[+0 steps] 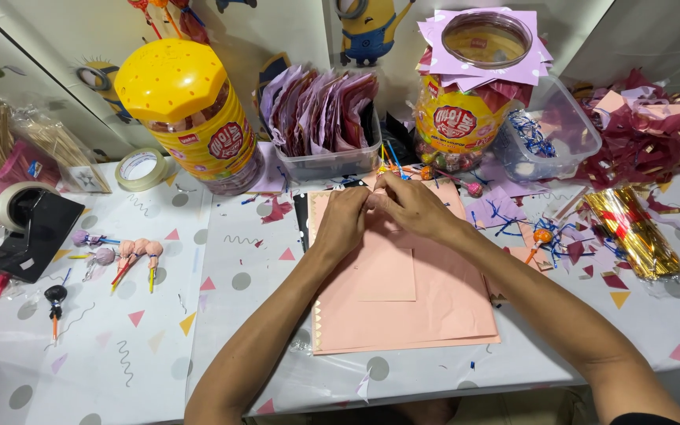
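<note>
Both hands meet above the far edge of a stack of peach paper sheets [419,307] that lies flat on the counter [222,315]. The left hand [343,223] and the right hand [412,206] press together, fingertips pinched shut on a small piece of peach wrapping [377,198] held between them; what sits inside the wrapping cannot be made out. A smaller peach square [386,274] rests on top of the stack, just below the hands.

Behind the hands stands a clear tub of purple and maroon paper squares [323,118]. To its left is a tall candy jar with a yellow lid [186,110], and to its right a second candy jar [458,118] with its lid off, topped by loose lilac paper and a clear lid. Beside that jar a clear box holding blue twist ties [548,138] sits tilted.

On the left of the counter lie several wrapped lollipops in peach and purple [123,253], a black tape dispenser [29,228] and a loose roll of tape [142,168]. A bundle of wooden sticks [9,134] rests at the far left. On the right lies a pack of gold twist ties [635,232], with scraps of maroon paper and blue ties scattered near it
</note>
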